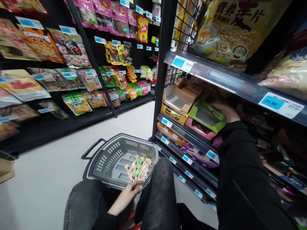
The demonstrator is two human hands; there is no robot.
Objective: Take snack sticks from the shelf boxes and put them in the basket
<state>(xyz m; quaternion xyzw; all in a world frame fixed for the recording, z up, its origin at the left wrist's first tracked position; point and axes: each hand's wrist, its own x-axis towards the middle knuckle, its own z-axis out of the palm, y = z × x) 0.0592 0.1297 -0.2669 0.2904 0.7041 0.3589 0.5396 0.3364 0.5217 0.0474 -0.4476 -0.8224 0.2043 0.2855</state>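
My left hand (134,189) is closed on the near rim of a grey shopping basket (112,153) on the floor by my knees. Several slim tan-wrapped packets (146,166) and some green ones (138,164) lie loose inside the basket. Reaching into the shelf on the right, my right hand (224,110) is at the far right side of an open green display box (203,115). Its fingers are in shadow and partly hidden, so their grip does not show. The green box sits above a pink box (199,127), beside an open brown carton (177,99).
A black shelf edge with a price tag (280,103) runs above my right arm, carrying a large oatmeal bag (230,35). A black post (160,73) stands left of the boxes. Bagged snacks (76,103) fill the racks across the aisle. A basket handle (92,148) sticks out left.
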